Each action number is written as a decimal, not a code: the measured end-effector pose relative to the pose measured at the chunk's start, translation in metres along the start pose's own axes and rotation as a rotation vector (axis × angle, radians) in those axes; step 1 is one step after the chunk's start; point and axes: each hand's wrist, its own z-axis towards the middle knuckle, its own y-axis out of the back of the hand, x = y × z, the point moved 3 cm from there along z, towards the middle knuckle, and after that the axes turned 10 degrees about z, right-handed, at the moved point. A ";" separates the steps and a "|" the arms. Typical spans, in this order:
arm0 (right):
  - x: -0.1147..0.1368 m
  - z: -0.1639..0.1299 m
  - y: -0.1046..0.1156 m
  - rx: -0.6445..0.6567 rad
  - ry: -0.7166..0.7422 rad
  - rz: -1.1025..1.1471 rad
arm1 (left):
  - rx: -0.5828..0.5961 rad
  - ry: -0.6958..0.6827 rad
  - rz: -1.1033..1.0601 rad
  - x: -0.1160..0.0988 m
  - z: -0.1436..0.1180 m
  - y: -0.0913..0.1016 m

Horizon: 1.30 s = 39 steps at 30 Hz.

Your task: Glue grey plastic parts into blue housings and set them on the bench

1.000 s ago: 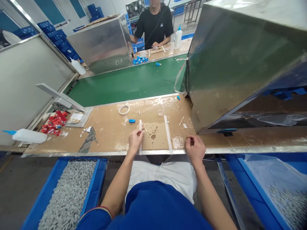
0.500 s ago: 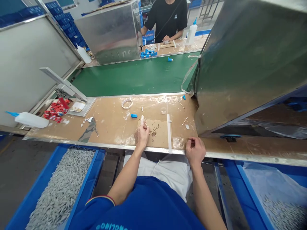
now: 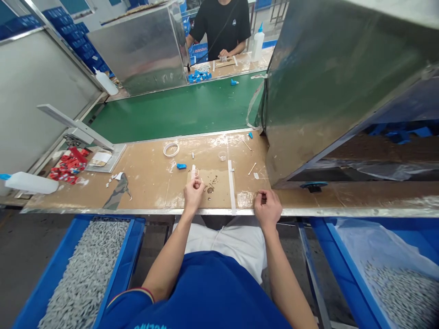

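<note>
My left hand (image 3: 194, 195) is closed in a pinch over a cardboard patch (image 3: 222, 196) on the bench. A small translucent piece shows by its fingertips, too small to name. Just right of that hand, dark specks and a round dark spot (image 3: 210, 190) mark the cardboard. My right hand (image 3: 268, 208) rests at the bench's front edge with its fingers curled together; whatever may be inside them is hidden. Beyond my left hand lie a blue plastic part (image 3: 181, 166) and a small clear cup (image 3: 222, 156). A cotton swab (image 3: 252, 169) lies beyond my right hand.
A tape roll (image 3: 171, 149), red parts (image 3: 68, 165) and a white bottle (image 3: 32, 182) are on the bench. Blue trays of grey pieces (image 3: 85, 269) flank my lap. A metal housing (image 3: 318, 91) stands right. Across the green belt (image 3: 164, 112) sits a person (image 3: 221, 27).
The view has turned a little to the right, so the bench appears shifted left. Both hands keep nearly the same places on the bench and stay closed.
</note>
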 end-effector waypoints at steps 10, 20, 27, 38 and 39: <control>0.002 0.001 0.001 -0.003 0.021 0.001 | 0.070 -0.172 -0.058 0.018 -0.019 0.029; 0.003 0.001 0.001 0.016 0.022 -0.011 | 0.151 -0.230 0.005 0.039 -0.019 0.043; 0.002 0.000 0.001 0.028 -0.018 -0.021 | 0.204 -0.183 0.082 0.042 -0.036 0.041; 0.002 -0.001 0.001 0.019 -0.024 -0.013 | 0.178 -0.105 0.094 0.048 -0.031 0.034; 0.002 -0.001 0.001 0.018 -0.024 -0.013 | 0.176 -0.104 0.099 0.048 -0.031 0.034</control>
